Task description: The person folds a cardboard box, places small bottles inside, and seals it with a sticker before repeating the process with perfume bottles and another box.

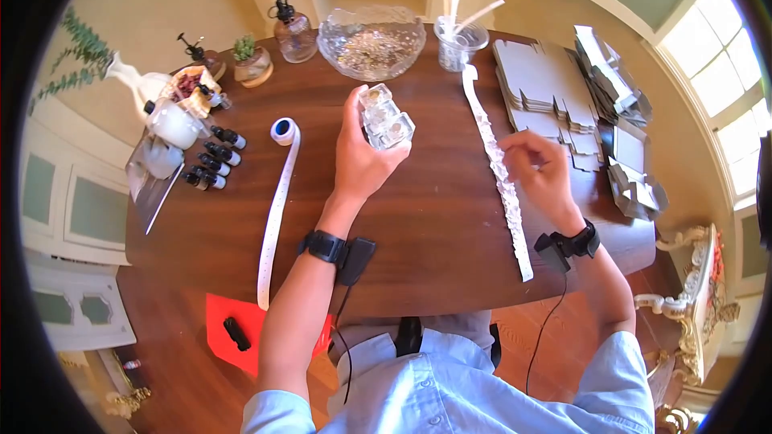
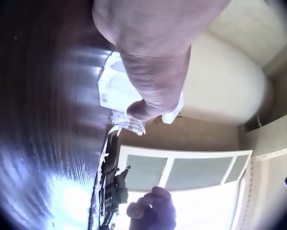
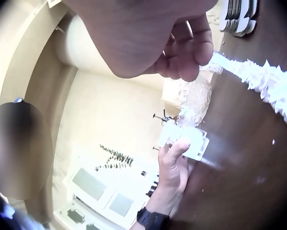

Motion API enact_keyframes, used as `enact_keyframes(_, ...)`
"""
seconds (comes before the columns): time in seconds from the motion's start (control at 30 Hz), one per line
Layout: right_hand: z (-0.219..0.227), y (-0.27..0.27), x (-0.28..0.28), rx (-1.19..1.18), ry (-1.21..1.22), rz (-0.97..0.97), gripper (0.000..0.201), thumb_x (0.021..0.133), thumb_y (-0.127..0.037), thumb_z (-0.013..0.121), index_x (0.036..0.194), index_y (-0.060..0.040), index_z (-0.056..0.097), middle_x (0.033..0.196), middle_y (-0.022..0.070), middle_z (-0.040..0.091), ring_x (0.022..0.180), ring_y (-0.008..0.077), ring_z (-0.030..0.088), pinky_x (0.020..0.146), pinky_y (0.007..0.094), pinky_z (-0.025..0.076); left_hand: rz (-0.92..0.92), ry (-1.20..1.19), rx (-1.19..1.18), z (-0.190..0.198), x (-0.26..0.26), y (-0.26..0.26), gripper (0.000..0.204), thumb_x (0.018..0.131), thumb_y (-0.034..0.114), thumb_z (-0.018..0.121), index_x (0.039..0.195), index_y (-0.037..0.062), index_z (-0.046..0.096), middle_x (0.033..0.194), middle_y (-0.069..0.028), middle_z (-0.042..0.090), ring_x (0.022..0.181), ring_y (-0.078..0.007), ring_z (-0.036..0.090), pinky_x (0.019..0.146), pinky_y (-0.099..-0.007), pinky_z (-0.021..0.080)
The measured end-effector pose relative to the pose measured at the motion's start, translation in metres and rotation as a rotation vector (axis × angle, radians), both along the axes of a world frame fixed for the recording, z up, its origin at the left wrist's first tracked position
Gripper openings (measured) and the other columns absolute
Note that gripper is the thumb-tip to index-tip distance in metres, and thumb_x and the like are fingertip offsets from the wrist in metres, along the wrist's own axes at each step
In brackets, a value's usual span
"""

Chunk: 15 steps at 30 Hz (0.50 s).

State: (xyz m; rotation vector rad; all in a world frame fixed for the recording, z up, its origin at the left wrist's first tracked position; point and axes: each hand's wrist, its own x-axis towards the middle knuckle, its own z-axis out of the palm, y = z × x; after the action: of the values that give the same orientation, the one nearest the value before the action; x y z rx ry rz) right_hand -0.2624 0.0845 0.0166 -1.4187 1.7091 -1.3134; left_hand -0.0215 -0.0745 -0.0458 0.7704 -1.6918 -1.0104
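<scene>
My left hand (image 1: 366,153) grips clear, block-shaped glass pieces (image 1: 386,124) above the middle of the table, its thumb across them in the left wrist view. The glass pieces (image 3: 197,143) also show in the right wrist view. To the right, my right hand (image 1: 540,169) is raised near a long white strip (image 1: 500,169) with ruffled bits along it. Its fingers are loosely bent, with nothing visible in them. A second strip (image 1: 277,217), flat and white, unrolls from a roll (image 1: 284,130) left of my left hand.
Grey flat boxes (image 1: 527,72) are stacked at the right beside opened ones. A glass bowl (image 1: 371,42), a cup of white sticks (image 1: 460,44) and a spray bottle (image 1: 295,32) stand at the back. Small dark bottles (image 1: 215,157) are at the left; a red sheet (image 1: 221,329) lies in front.
</scene>
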Motion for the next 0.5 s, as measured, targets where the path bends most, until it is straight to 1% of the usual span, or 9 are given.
enact_keyframes(0.07,-0.007,-0.006,-0.015,-0.063,0.001,-0.013,0.021,0.097,-0.002,0.053,0.101,0.0009,0.074,0.077,0.0032,0.068,0.061,0.0066,0.061,0.057,0.0230,0.050,0.034,-0.003,-0.014,-0.002,-0.001,-0.003,0.099,0.071,0.000,0.084,0.156,0.0069,0.033,0.134,-0.0131,0.062,0.120,-0.0222,0.063,0.102,-0.0375,0.052)
enact_keyframes(0.13,-0.019,-0.012,-0.028,-0.139,-0.045,-0.117,0.020,0.096,-0.001,0.054,0.099,0.0009,0.074,0.074,0.0016,0.067,0.059,0.0051,0.059,0.053,0.0212,0.046,0.073,-0.004,-0.037,-0.001,-0.004,-0.004,0.098,0.071,0.001,0.084,0.154,0.0061,0.033,0.131,-0.0137,0.063,0.118,-0.0227,0.065,0.100,-0.0375,0.054)
enact_keyframes(0.17,-0.026,-0.014,-0.033,-0.150,-0.052,-0.105,0.020,0.096,-0.001,0.054,0.099,0.0009,0.074,0.074,0.0016,0.067,0.059,0.0051,0.059,0.053,0.0212,0.046,0.085,-0.009,-0.048,-0.002,-0.007,-0.005,0.098,0.071,0.001,0.084,0.154,0.0061,0.033,0.131,-0.0137,0.063,0.118,-0.0227,0.065,0.100,-0.0375,0.054)
enact_keyframes(0.23,-0.040,-0.014,-0.038,-0.182,-0.167,-0.119,0.019,0.096,0.000,0.055,0.098,0.0015,0.074,0.073,0.0010,0.065,0.057,0.0044,0.057,0.051,0.0212,0.044,0.207,-0.046,-0.060,-0.002,-0.013,-0.006,0.093,0.070,0.011,0.086,0.149,0.0035,0.038,0.128,-0.0166,0.065,0.115,-0.0280,0.067,0.100,-0.0392,0.053)
enact_keyframes(0.27,-0.042,-0.012,-0.038,-0.168,-0.163,-0.142,0.019,0.096,0.001,0.055,0.097,0.0018,0.073,0.072,0.0008,0.065,0.055,0.0044,0.055,0.050,0.0209,0.042,0.234,-0.041,-0.056,-0.001,-0.017,-0.006,0.092,0.070,0.014,0.087,0.147,0.0022,0.038,0.127,-0.0191,0.064,0.116,-0.0328,0.066,0.100,-0.0415,0.053)
enact_keyframes(0.3,-0.045,-0.010,-0.038,-0.173,-0.172,-0.134,0.019,0.096,0.001,0.055,0.097,0.0018,0.073,0.072,0.0008,0.065,0.055,0.0044,0.055,0.050,0.0209,0.042,0.243,-0.048,-0.064,-0.002,-0.020,-0.006,0.092,0.070,0.014,0.087,0.147,0.0022,0.038,0.127,-0.0191,0.064,0.116,-0.0328,0.066,0.100,-0.0415,0.053)
enact_keyframes(0.37,-0.049,-0.008,-0.037,-0.211,-0.213,-0.127,0.019,0.097,0.002,0.054,0.098,0.0019,0.073,0.071,0.0006,0.064,0.053,0.0042,0.053,0.050,0.0206,0.042,0.447,-0.152,-0.158,0.003,-0.027,-0.003,0.092,0.070,0.016,0.087,0.146,0.0002,0.038,0.127,-0.0211,0.062,0.115,-0.0355,0.065,0.098,-0.0430,0.054)
enact_keyframes(0.4,-0.048,-0.006,-0.038,-0.221,-0.190,-0.120,0.018,0.097,0.002,0.054,0.098,0.0023,0.072,0.071,0.0005,0.063,0.053,0.0036,0.052,0.049,0.0201,0.041,0.485,-0.181,-0.130,0.005,-0.030,-0.003,0.095,0.070,0.019,0.089,0.146,-0.0025,0.037,0.130,-0.0241,0.060,0.118,-0.0389,0.063,0.100,-0.0454,0.052)
enact_keyframes(0.5,-0.055,-0.002,-0.039,-0.189,-0.215,-0.114,0.018,0.097,0.002,0.054,0.097,0.0027,0.072,0.071,0.0003,0.063,0.053,0.0029,0.052,0.048,0.0196,0.040,0.587,-0.243,-0.183,-0.001,-0.039,-0.008,0.097,0.071,0.020,0.090,0.148,-0.0022,0.034,0.135,-0.0247,0.056,0.120,-0.0381,0.062,0.101,-0.0442,0.052)
